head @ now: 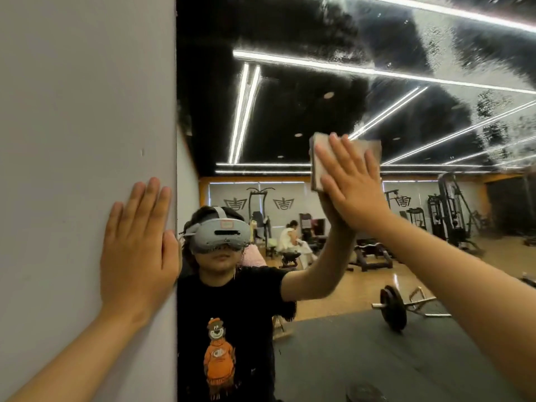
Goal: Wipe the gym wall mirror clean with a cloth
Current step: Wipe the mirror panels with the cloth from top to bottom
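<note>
While my right hand (pixel 352 184) pressed the folded cloth (pixel 374 146) to the mirror (pixel 290 111) with straight fingers, left hand (pixel 136 250) flat on the wall (pixel 72 97), I feared the ungripped cloth could slip.

Two hands, namely left hand (pixel 139 248) and right hand (pixel 351 184), plus one cloth (pixel 316 169), one mirror (pixel 319 82) and one plain wall (pixel 72 111). Reflected in the glass: one headset (pixel 222 233), one seated person in white (pixel 290 236), one loaded barbell (pixel 393 307) on the floor, and three crest emblems (pixel 235 203) along the far blinds. Overhead, at least six light strips (pixel 319 63), crossing too much for a sure total; at the right, several weight machines (pixel 446 210), too crowded to number.
</note>
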`<action>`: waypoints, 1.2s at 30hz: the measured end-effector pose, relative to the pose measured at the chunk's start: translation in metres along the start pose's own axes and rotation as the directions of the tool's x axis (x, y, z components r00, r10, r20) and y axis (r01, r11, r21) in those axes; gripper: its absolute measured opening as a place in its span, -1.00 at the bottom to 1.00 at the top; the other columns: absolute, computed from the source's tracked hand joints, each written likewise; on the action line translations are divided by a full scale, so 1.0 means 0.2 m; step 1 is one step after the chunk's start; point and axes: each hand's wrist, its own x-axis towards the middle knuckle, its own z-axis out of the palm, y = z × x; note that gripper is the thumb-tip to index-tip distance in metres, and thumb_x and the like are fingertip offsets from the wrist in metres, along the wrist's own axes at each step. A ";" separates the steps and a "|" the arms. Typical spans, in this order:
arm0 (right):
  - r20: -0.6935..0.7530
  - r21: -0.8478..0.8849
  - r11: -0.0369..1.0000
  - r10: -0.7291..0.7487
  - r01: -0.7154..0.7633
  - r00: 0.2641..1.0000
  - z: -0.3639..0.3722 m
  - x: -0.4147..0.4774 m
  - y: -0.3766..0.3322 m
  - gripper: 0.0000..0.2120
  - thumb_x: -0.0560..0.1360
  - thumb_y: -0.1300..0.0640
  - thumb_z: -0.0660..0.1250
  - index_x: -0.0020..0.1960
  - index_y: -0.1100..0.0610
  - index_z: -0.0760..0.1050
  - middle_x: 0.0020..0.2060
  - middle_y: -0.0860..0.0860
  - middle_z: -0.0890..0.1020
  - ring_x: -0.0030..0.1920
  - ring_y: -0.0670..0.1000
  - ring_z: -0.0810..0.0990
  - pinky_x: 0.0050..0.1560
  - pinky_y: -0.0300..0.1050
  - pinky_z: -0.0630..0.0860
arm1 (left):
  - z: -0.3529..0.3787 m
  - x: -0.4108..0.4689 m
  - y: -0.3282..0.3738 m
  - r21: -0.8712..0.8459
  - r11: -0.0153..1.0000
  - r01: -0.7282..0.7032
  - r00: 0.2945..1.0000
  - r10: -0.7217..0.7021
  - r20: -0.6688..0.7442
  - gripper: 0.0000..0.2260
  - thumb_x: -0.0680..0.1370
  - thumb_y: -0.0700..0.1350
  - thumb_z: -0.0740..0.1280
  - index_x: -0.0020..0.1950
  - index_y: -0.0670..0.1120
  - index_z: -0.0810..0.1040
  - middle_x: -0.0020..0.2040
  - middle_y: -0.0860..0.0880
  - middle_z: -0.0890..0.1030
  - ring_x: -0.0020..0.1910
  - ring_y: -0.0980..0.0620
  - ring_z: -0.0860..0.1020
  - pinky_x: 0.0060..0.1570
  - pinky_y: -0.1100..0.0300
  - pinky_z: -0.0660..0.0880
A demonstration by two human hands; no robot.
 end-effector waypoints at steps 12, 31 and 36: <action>-0.036 0.059 0.994 0.099 -0.097 0.994 0.03 -0.03 -0.05 -0.47 0.65 -0.13 -0.18 0.59 -0.16 -0.21 0.61 -0.05 -0.14 0.58 -0.06 -0.29 0.55 0.14 -0.28 | -0.02 -0.03 -0.01 -0.022 1.000 -0.018 1.000 0.019 0.021 -0.45 0.58 -0.07 0.02 0.58 -0.17 0.21 0.60 -0.10 0.17 0.60 -0.02 0.06 0.57 0.06 -0.13; -0.031 0.038 0.994 0.100 -0.099 0.995 0.18 -0.33 -0.83 -0.44 0.66 -0.13 -0.15 0.62 -0.04 -0.14 0.62 0.05 -0.10 0.60 0.05 -0.18 0.54 0.27 -0.16 | -0.06 -0.35 -0.16 0.025 0.981 -0.192 0.978 0.189 0.091 -0.45 0.61 -0.02 0.02 0.60 -0.12 0.17 0.62 -0.13 0.12 0.60 -0.11 0.05 0.56 -0.07 -0.09; -0.087 0.030 0.999 -0.028 0.031 0.996 0.22 -0.26 -1.13 -0.46 0.66 -0.10 -0.07 0.61 0.03 0.06 0.61 0.10 0.05 0.61 0.12 -0.06 0.52 0.32 -0.06 | -0.07 -0.36 -0.16 0.023 0.985 -0.173 0.979 0.169 0.113 -0.43 0.62 -0.01 0.02 0.61 -0.16 0.09 0.63 -0.12 0.06 0.61 -0.07 0.00 0.57 -0.07 -0.09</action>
